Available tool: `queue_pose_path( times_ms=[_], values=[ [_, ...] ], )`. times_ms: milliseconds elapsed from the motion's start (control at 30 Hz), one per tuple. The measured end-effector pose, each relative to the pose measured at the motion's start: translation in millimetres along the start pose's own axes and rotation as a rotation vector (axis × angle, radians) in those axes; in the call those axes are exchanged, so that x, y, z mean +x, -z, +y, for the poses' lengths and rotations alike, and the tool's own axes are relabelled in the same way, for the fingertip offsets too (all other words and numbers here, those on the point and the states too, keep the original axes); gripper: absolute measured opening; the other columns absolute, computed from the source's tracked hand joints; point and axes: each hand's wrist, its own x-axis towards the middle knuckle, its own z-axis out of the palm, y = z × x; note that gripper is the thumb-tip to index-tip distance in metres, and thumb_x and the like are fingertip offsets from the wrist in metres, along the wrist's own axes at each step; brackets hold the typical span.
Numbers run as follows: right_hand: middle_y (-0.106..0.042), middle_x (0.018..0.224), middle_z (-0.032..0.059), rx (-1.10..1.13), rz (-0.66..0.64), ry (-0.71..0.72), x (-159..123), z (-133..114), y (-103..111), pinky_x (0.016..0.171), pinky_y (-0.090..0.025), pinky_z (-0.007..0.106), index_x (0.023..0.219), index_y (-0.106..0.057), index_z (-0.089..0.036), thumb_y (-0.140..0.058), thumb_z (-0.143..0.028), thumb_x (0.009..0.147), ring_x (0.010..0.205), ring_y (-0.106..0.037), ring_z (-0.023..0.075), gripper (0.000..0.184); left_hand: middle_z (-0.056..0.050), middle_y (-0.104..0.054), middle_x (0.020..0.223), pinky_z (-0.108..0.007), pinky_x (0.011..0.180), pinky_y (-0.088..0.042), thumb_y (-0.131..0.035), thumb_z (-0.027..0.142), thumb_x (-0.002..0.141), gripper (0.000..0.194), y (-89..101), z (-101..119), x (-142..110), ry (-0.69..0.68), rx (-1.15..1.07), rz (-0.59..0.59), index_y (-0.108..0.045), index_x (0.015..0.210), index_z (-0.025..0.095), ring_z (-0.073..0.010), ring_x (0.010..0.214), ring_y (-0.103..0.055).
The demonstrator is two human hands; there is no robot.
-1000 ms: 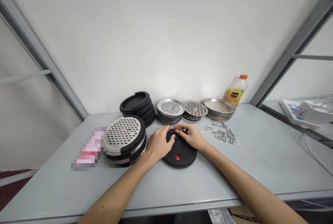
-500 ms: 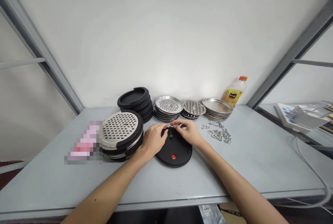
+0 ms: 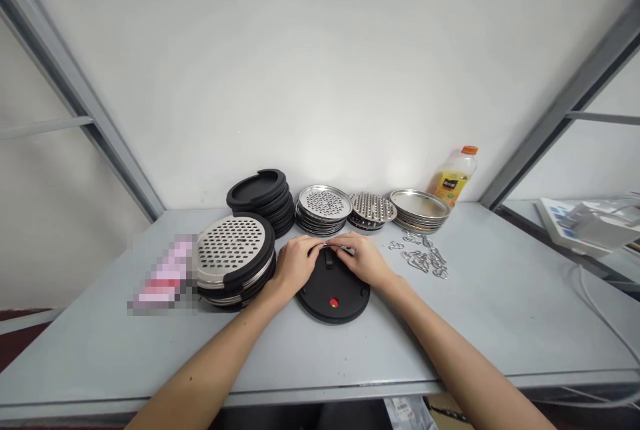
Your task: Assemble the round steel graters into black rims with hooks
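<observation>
A round black base (image 3: 334,287) lies flat on the table between my hands, with a red and yellow spot showing through a hole and a small black tab near its far edge. At that far edge, my left hand (image 3: 299,260) has its fingers and thumb closed. My right hand (image 3: 361,257) pinches at the same place from the other side. A thin glint of a metal wire clip (image 3: 327,245) shows between the fingertips, mostly hidden by them. Similar loose wire clips (image 3: 425,259) lie to the right of my right hand.
Left stands a stack of black-rimmed grater discs (image 3: 233,250), behind it a stack of black rings (image 3: 260,193). Along the wall are perforated metal discs (image 3: 325,205), rough grater plates (image 3: 373,208), shallow metal dishes (image 3: 420,205) and a juice bottle (image 3: 454,177). A cable (image 3: 595,310) runs at right.
Both hands have drawn closer together at the base's far edge, and the fingertips have lowered onto it. The view has shifted slightly; the base stays in place.
</observation>
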Motion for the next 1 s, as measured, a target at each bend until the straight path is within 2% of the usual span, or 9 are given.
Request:
queue_pose_path(
  times_ms=[267, 367, 533, 700, 867, 1000],
  values=[
    [-0.074, 0.096, 0.0049, -0.085, 0.025, -0.036, -0.4, 7.4, -3.3, 0.078, -0.048, 0.037, 0.101, -0.073, -0.027, -0.054, -0.019, 0.085, 0.086, -0.065, 0.0246, 0.026, -0.004, -0.072, 0.099, -0.029, 0.085, -0.050, -0.052, 0.018, 0.089, 0.021, -0.6, 2.2, -0.6, 0.034, 0.030, 0.008, -0.070, 0.101, 0.021, -0.0191, 0.092, -0.065],
    [-0.074, 0.094, 0.0048, -0.082, 0.037, -0.034, 0.5, 8.9, -4.9, 0.076, -0.048, 0.036, 0.101, -0.073, -0.027, -0.054, -0.018, 0.084, 0.084, -0.065, 0.0244, 0.027, -0.005, -0.071, 0.102, -0.031, 0.086, -0.049, -0.058, 0.021, 0.086, 0.021, 0.1, 6.0, -2.5, 0.049, 0.046, 0.000, -0.068, 0.104, 0.020, -0.0210, 0.095, -0.065],
    [-0.074, 0.096, 0.0047, -0.123, 0.014, -0.005, 1.4, 11.4, -4.8, 0.077, -0.049, 0.037, 0.105, -0.072, -0.028, -0.052, -0.014, 0.084, 0.086, -0.065, 0.0246, 0.032, -0.008, -0.069, 0.106, -0.036, 0.086, -0.049, -0.068, 0.029, 0.078, 0.031, -0.6, 13.2, -4.4, 0.075, 0.087, -0.020, -0.067, 0.108, 0.019, -0.0261, 0.099, -0.063],
    [-0.073, 0.104, 0.0051, -0.151, 0.009, 0.029, 0.5, 12.8, -4.4, 0.084, -0.050, 0.036, 0.102, -0.073, -0.025, -0.051, -0.012, 0.085, 0.095, -0.065, 0.0242, 0.031, -0.007, -0.069, 0.106, -0.036, 0.088, -0.048, -0.067, 0.031, 0.079, 0.030, -0.2, 18.8, -4.3, 0.066, 0.159, -0.041, -0.066, 0.107, 0.019, -0.0267, 0.102, -0.061],
    [-0.074, 0.099, 0.0050, -0.164, 0.041, 0.023, -0.3, 12.8, -5.8, 0.082, -0.051, 0.034, 0.099, -0.074, -0.021, -0.053, -0.009, 0.082, 0.091, -0.067, 0.0225, 0.029, -0.005, -0.070, 0.103, -0.034, 0.085, -0.047, -0.065, 0.033, 0.081, 0.028, 4.3, 24.7, -3.3, 0.024, 0.242, -0.113, -0.066, 0.107, 0.021, -0.0253, 0.098, -0.063],
    [-0.074, 0.095, 0.0047, -0.179, 0.040, 0.031, -0.6, 13.0, -6.1, 0.079, -0.051, 0.032, 0.100, -0.073, -0.021, -0.053, -0.009, 0.083, 0.087, -0.067, 0.0211, 0.029, -0.007, -0.070, 0.103, -0.034, 0.082, -0.048, -0.064, 0.036, 0.083, 0.034, 5.1, 26.9, -3.6, 0.062, 0.297, -0.139, -0.063, 0.113, 0.022, -0.0259, 0.096, -0.064]
  ],
)
